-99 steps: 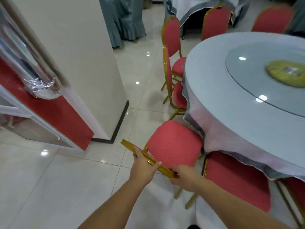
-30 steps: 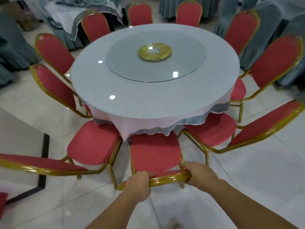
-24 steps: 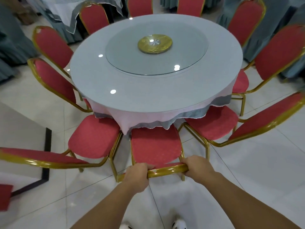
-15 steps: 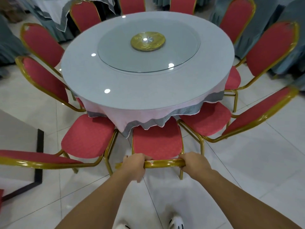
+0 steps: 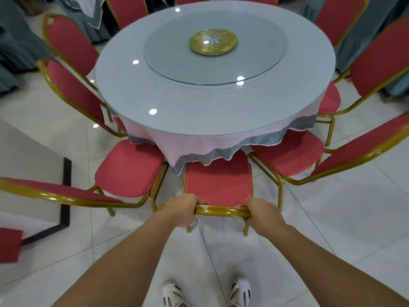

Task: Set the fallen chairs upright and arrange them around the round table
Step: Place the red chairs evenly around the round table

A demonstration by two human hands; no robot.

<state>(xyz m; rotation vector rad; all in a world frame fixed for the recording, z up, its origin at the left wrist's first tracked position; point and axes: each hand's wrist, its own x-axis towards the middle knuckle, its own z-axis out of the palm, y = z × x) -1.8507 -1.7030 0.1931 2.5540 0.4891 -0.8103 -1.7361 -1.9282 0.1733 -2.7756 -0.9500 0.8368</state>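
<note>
Gripping the gold top rail (image 5: pixel 222 211) of the red banquet chair (image 5: pixel 218 180) with the left hand (image 5: pixel 181 210) and the right hand (image 5: pixel 262 214), fingers of each wrapped round the tube, one hand near each end. Standing upright, front of the seat tucked under the draped tablecloth (image 5: pixel 177 145) of the round worktop (image 5: pixel 199 103), between the left neighbour chair (image 5: pixel 129 169) and the right neighbour chair (image 5: pixel 287 154). Probably the last nudge into place. Push straight and level, with equal pressure from both sides, to keep the seat centred in the gap. Slide rather than lift, to avoid tipping. Watch for the neighbours' gold frames, close on either side. Stop with the backrest in line with the ring of other backs, then let go.
</note>
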